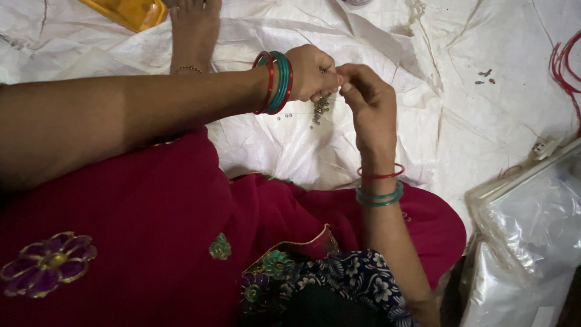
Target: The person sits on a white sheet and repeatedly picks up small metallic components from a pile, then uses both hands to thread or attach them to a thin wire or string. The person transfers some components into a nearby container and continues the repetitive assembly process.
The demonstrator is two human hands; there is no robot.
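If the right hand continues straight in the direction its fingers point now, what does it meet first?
The right hand points left, and its fingertips already meet the left hand. A small dangling cluster of dark beads hangs just below; depth is unclear.

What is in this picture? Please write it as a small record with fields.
left hand: closed, fingertips pinching a strand of small beads
right hand: fingertips meeting the left hand at the top of the beads
surface: white woven sheet
loose beads: on the sheet below the left wrist
foot: resting on the sheet
right side: clear plastic bags
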